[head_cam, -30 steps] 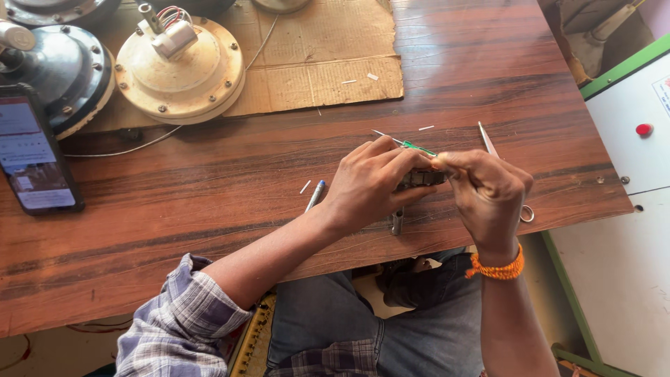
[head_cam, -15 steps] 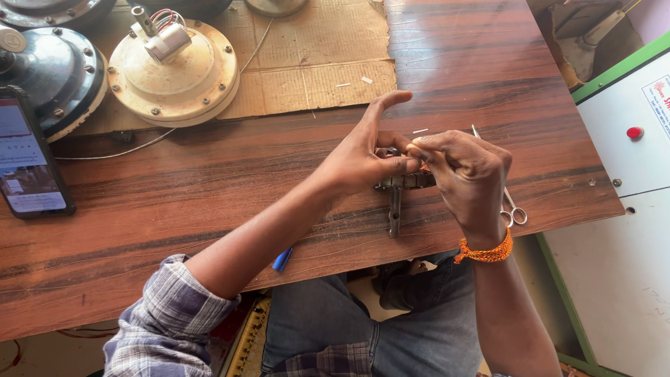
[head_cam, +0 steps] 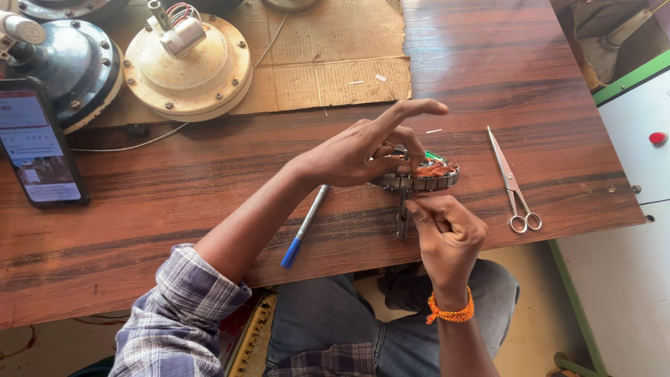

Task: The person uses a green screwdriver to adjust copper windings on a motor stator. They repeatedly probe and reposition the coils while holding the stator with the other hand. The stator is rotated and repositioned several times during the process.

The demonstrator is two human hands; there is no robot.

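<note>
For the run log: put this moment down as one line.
left hand: on stator, index finger out | right hand: fisted at its near edge | pen, scissors: flat on table

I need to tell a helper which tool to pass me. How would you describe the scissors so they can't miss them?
On the brown wooden table, look right of the person's hands, near the front edge. The scissors lie alone there: thin, all metal, long blades, small ring handles; the pen is blue-capped and left.

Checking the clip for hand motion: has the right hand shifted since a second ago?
Yes. The right hand has dropped from beside the wound metal ring toward the table's near edge.
</note>
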